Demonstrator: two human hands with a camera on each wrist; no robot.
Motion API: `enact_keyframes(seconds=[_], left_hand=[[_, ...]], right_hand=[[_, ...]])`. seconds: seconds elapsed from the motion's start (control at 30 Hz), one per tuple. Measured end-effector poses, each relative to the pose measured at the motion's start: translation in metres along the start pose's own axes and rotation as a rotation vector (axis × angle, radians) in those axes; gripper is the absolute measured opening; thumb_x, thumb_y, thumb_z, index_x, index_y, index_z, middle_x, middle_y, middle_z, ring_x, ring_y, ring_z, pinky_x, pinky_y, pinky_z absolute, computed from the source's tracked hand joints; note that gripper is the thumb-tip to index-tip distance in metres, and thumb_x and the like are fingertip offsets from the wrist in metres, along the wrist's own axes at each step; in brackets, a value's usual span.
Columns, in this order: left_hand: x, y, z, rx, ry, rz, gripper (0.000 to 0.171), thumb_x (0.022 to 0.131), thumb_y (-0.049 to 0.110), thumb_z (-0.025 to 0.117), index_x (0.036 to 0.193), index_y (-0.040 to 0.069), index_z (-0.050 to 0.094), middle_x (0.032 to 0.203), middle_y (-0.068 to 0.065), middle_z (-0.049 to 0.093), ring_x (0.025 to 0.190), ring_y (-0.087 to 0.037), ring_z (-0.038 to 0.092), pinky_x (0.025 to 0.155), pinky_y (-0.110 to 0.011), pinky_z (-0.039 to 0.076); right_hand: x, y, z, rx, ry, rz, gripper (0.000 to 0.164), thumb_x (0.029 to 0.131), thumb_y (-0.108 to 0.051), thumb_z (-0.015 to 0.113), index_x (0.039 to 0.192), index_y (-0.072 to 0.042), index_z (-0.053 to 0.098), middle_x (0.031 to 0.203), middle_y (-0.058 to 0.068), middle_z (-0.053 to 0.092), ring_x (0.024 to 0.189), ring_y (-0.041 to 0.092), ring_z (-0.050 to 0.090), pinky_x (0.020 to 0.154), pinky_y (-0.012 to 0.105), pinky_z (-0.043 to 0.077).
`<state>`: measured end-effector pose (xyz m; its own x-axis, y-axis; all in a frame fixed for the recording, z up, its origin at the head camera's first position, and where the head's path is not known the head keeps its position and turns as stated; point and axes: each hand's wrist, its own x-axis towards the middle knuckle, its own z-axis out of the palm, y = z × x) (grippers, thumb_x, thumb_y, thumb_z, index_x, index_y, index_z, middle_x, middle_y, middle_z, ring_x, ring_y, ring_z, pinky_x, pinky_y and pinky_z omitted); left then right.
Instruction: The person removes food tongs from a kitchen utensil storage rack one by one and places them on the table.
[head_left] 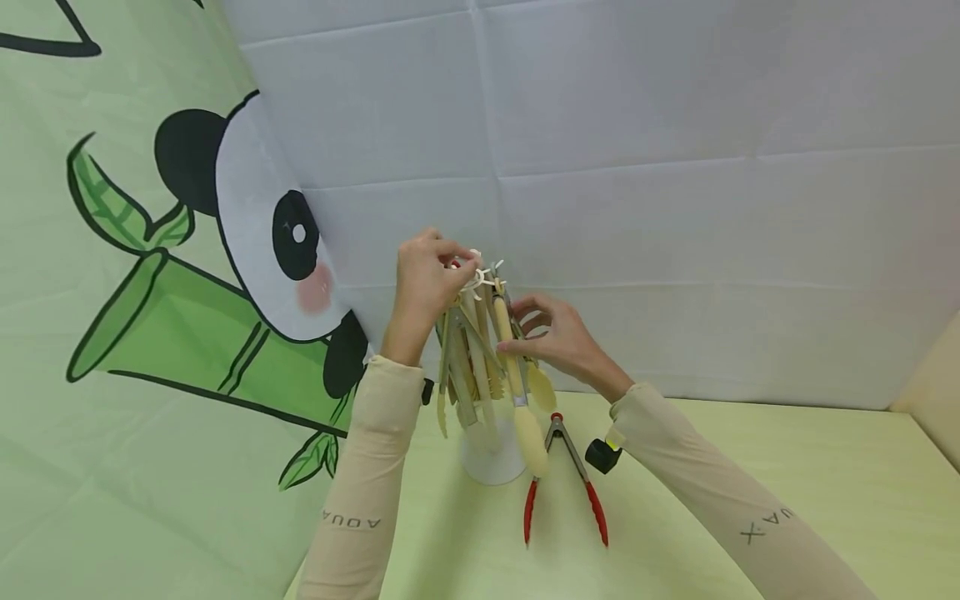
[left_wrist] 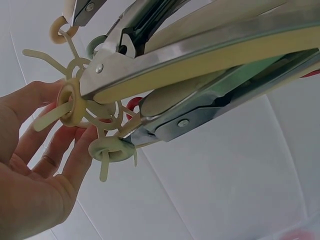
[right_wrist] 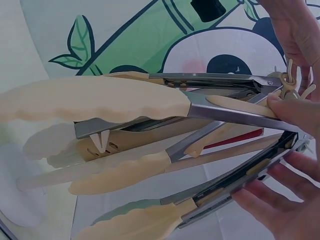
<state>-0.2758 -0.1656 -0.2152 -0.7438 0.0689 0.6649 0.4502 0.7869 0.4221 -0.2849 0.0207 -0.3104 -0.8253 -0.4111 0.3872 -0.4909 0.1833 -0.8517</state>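
Note:
A white stand (head_left: 492,472) with a round base carries a ring of small hooks at its top. From the hooks hang several metal tongs with beige tips (right_wrist: 95,97), crowded round the pole. My left hand (head_left: 431,275) pinches the stand's top between thumb and fingers. The left wrist view shows those fingers among the hooks, beside a beige pull ring (left_wrist: 72,102) looped over one hook. My right hand (head_left: 555,333) holds a hanging pair of tongs (head_left: 531,437) near the upper end, thumb across the front. Its other fingers (right_wrist: 260,200) touch the metal arm of tongs behind.
Red-handled tongs (head_left: 596,508) lie spread on the pale yellow tabletop (head_left: 735,467), just right of the stand's base. Behind stands a creased white cloth backdrop (head_left: 637,225). A green panel with a panda and bamboo drawing (head_left: 202,333) rises at the left.

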Motion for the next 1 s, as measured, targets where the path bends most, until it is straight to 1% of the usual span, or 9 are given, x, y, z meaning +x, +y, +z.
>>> enact_keyframes(seconds=[0.13, 0.37, 0.6, 0.8, 1.0], left_hand=[[0.0, 0.0, 0.0, -0.001, 0.003, 0.007, 0.011, 0.081, 0.01, 0.072, 0.084, 0.0, 0.076, 0.074, -0.014, 0.051, 0.068, -0.026, 0.045, 0.062, -0.032, 0.034], [-0.002, 0.002, 0.0, -0.016, -0.007, -0.003, 0.011, 0.082, 0.009, 0.072, 0.086, 0.0, 0.076, 0.076, -0.017, 0.053, 0.069, -0.026, 0.046, 0.062, -0.032, 0.035], [-0.002, 0.002, 0.001, -0.009, -0.007, -0.008, 0.012, 0.081, 0.01, 0.072, 0.086, 0.0, 0.076, 0.076, -0.018, 0.052, 0.069, -0.026, 0.046, 0.061, -0.032, 0.034], [-0.002, 0.002, 0.002, -0.011, -0.002, -0.001, 0.012, 0.081, 0.01, 0.072, 0.085, 0.0, 0.076, 0.076, -0.019, 0.052, 0.068, -0.026, 0.045, 0.061, -0.032, 0.033], [-0.002, 0.002, 0.001, -0.002, -0.002, 0.001, 0.013, 0.083, 0.011, 0.071, 0.086, 0.0, 0.076, 0.076, -0.017, 0.052, 0.068, -0.027, 0.044, 0.062, -0.033, 0.033]], right_hand=[[-0.001, -0.002, -0.001, -0.003, 0.014, -0.007, 0.049, 0.071, -0.026, 0.084, 0.112, -0.012, 0.061, 0.102, 0.005, 0.062, 0.089, 0.023, 0.062, 0.073, 0.036, 0.053], [-0.002, -0.004, -0.003, -0.023, 0.025, -0.029, 0.049, 0.072, -0.027, 0.083, 0.114, -0.013, 0.061, 0.106, 0.004, 0.06, 0.089, 0.023, 0.062, 0.074, 0.035, 0.053], [-0.005, -0.007, -0.007, -0.047, 0.038, -0.026, 0.05, 0.072, -0.03, 0.083, 0.113, -0.013, 0.061, 0.106, 0.004, 0.061, 0.09, 0.024, 0.061, 0.075, 0.036, 0.052], [-0.007, -0.013, -0.01, -0.077, 0.062, -0.025, 0.05, 0.072, -0.032, 0.082, 0.113, -0.015, 0.06, 0.106, 0.001, 0.06, 0.088, 0.021, 0.061, 0.074, 0.035, 0.052], [-0.01, -0.021, -0.013, -0.101, 0.086, -0.035, 0.05, 0.072, -0.031, 0.083, 0.113, -0.014, 0.06, 0.104, 0.002, 0.06, 0.087, 0.021, 0.061, 0.075, 0.035, 0.052]])
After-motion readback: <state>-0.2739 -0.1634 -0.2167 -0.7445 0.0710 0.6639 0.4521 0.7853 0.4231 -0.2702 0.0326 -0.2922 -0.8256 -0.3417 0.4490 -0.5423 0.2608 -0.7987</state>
